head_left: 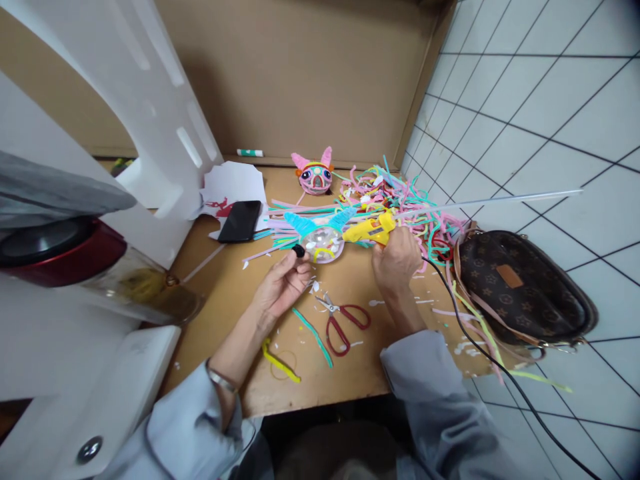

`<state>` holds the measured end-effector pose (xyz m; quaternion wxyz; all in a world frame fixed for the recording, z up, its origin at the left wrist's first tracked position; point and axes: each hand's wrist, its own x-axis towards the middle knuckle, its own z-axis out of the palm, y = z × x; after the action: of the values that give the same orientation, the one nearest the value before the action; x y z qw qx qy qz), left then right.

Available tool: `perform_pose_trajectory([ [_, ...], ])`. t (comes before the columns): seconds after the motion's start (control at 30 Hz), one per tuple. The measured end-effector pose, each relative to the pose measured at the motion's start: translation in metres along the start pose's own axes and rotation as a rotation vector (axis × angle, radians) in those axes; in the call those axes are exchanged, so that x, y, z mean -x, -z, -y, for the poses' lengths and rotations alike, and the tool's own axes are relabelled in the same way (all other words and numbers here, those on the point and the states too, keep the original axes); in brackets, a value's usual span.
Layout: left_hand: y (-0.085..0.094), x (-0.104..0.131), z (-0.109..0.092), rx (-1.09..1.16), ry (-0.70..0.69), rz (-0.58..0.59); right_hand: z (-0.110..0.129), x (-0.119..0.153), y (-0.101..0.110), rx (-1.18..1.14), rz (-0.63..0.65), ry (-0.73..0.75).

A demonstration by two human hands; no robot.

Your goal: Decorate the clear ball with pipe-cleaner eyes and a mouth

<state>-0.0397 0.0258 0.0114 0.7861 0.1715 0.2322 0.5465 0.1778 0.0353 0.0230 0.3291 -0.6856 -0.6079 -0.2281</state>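
My right hand [399, 263] is wrapped round a yellow hot glue gun [369, 230], a long clear glue stick [490, 201] poking from its back. The nozzle points left, at the edge of a round see-through craft face [321, 243] with blue fuzzy ears and a yellow curve. Thumb and finger of my left hand [284, 285] pinch a small black round piece [299, 251] just left of that face. Whether the left fingers also touch the face, I cannot tell. Below lie red-handled scissors [345, 325], a teal pipe cleaner [314, 337] and a bent yellow pipe cleaner [280, 363].
A pink-eared craft face [315, 177] stands at the back beside a heap of coloured pipe cleaners [385, 193]. A black phone [240, 221] lies on white paper [233, 180]. A brown handbag [523, 287] sits right, near the black cord [480, 350]. A red-lidded container [55, 250] is left.
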Motion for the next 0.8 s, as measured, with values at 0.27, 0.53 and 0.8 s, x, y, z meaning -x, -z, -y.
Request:
perform_pose_trajectory([
  [0.27, 0.001, -0.001, 0.000, 0.002, 0.002, 0.004, 0.000, 0.000, 0.000, -0.022, -0.035, -0.044],
  [0.53, 0.000, 0.000, -0.001, 0.002, -0.004, -0.002, -0.023, 0.018, -0.003, -0.071, 0.062, -0.190],
  [0.8, -0.001, 0.002, 0.003, -0.059, -0.014, 0.020, -0.065, 0.074, 0.003, 0.018, 0.244, -0.128],
])
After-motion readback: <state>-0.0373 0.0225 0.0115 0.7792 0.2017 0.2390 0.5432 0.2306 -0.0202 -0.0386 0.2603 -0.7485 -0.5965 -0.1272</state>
